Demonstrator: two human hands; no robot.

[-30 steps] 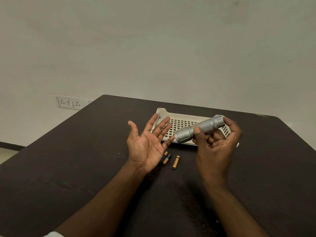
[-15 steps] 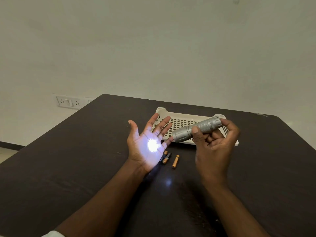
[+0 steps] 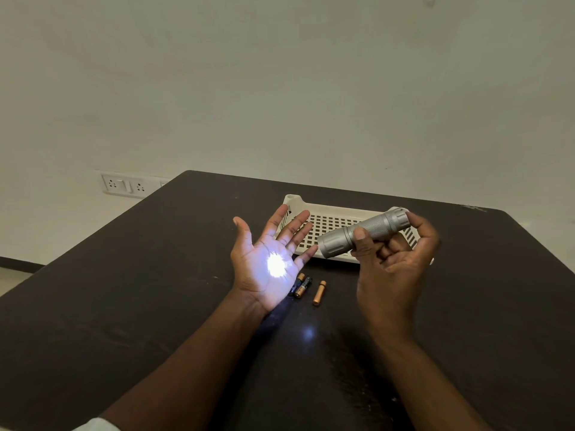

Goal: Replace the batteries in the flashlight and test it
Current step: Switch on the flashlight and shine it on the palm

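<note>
My right hand (image 3: 392, 259) grips a silver flashlight (image 3: 362, 232) above the table, its head pointing left and down. My left hand (image 3: 267, 259) is held open, palm up, just left of the flashlight's head. A bright white light spot falls on that palm, and a fainter glint shows on the dark table (image 3: 124, 306) below. Three small batteries lie on the table beside the left hand: two side by side (image 3: 301, 286) and one copper-coloured battery (image 3: 319, 293) a little to the right.
A cream perforated plastic tray (image 3: 329, 222) sits on the table behind both hands. A wall socket panel (image 3: 126, 185) is on the wall at the left, past the table's far corner.
One second ago the palm was unlit. The light spot then appeared on my left palm and stays on now. Both hands have hardly moved.
</note>
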